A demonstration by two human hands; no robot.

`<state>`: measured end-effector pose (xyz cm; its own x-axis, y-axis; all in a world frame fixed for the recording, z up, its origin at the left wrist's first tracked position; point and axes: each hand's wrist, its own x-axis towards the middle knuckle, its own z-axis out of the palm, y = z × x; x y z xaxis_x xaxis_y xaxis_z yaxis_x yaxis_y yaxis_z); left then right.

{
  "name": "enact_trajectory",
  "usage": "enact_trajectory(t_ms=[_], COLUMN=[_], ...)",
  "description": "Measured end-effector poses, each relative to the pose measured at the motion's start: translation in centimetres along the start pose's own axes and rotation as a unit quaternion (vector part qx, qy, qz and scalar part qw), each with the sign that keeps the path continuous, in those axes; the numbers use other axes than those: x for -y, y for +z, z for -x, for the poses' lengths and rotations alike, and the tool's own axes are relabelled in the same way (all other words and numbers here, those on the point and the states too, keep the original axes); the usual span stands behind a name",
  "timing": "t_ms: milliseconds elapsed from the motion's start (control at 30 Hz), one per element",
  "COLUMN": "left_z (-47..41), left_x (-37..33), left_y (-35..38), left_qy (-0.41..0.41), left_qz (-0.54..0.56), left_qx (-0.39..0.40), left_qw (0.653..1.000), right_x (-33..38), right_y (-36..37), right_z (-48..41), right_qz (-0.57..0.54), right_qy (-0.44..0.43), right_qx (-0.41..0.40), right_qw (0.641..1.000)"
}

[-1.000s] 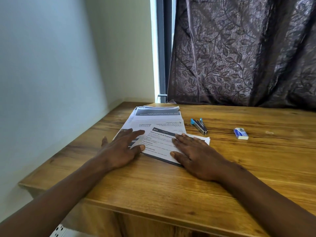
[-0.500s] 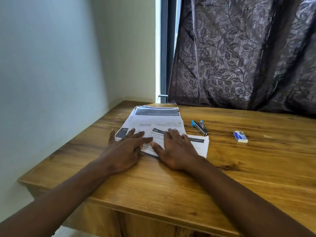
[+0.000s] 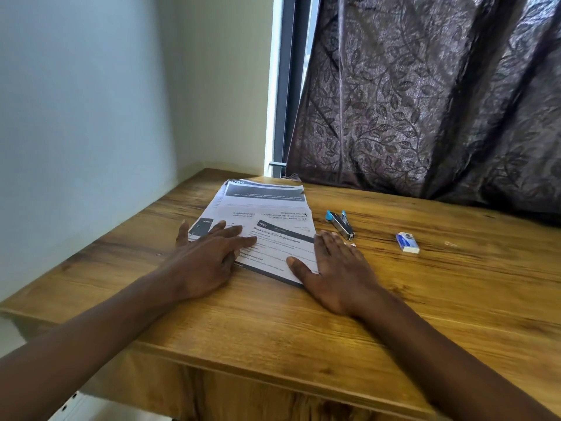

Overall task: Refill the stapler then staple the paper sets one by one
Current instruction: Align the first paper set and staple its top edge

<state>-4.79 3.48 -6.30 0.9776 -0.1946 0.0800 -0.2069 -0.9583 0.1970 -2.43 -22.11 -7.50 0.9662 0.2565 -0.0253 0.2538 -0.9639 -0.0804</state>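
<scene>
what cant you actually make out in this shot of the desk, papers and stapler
- Head view: body text on the white printed paper sheets is too small and blurred; the left hand and right hand cover parts.
- Small blue-and-silver stapler: whether it holds staples cannot be told.
- Small white-and-blue box: label unreadable, contents hidden.
- Wooden desk: its right side is cut off by the frame edge.

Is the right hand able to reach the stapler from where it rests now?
Probably yes. The right hand lies flat beside the papers; the stapler sits just beyond its fingertips, with only bare table between.
</scene>
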Motion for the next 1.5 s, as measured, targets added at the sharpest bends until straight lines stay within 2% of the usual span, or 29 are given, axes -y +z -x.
enact_trajectory(t_ms=[100,200,267,367,600,700,800,900,1033,1200,1400,1500], left_z=[0.2,-0.4,-2.0,-5.5,-10.6,-11.6,-11.7,-11.1,-10.5,-10.0,-9.4,-9.3], left_x=[-0.3,-1.0,-1.8,-2.4,-2.0,-1.1,-0.4,-0.3,-0.7,-2.4,-5.2,-5.8], left_y=[-0.2,-0.7,-1.6,-2.5,-2.7,-2.2,-1.7,-2.1,-2.7,-1.1,1.4,2.0], left_qy=[-0.011,-0.001,-0.005,-0.052,-0.106,-0.112,-0.103,-0.033,0.08,0.129,0.164,0.168], left_qz=[-0.006,-0.02,0.013,0.054,0.052,0.154,0.337,0.444,0.479,0.495,0.476,0.427], left_qx=[-0.033,-0.135,-0.178,-0.121,-0.013,-0.018,-0.05,-0.072,-0.102,-0.09,-0.077,-0.092], left_qw=[0.999,0.991,0.984,0.99,0.993,0.982,0.935,0.893,0.868,0.855,0.861,0.884], right_x=[0.1,0.1,0.2,0.2,0.3,0.3,0.2,0.1,0.2,-0.4,-1.9,-2.7], right_y=[0.0,0.0,-0.2,-0.3,-0.4,-0.3,-0.3,-0.6,-1.5,-2.5,-2.6,-2.4], right_z=[0.0,0.2,0.3,0.4,0.2,0.1,0.1,0.2,0.2,0.2,-0.4,-0.8], right_qz=[-0.007,-0.013,-0.015,-0.02,-0.024,-0.024,-0.024,-0.031,-0.069,-0.118,-0.089,-0.1], right_qy=[-0.002,-0.012,-0.021,-0.024,-0.024,-0.027,-0.034,-0.05,-0.061,-0.042,-0.024,-0.012], right_qx=[-0.018,-0.059,-0.075,-0.065,-0.048,-0.049,-0.052,-0.088,-0.221,-0.331,-0.298,-0.271], right_qw=[1.0,0.998,0.997,0.997,0.998,0.998,0.998,0.994,0.971,0.935,0.95,0.957])
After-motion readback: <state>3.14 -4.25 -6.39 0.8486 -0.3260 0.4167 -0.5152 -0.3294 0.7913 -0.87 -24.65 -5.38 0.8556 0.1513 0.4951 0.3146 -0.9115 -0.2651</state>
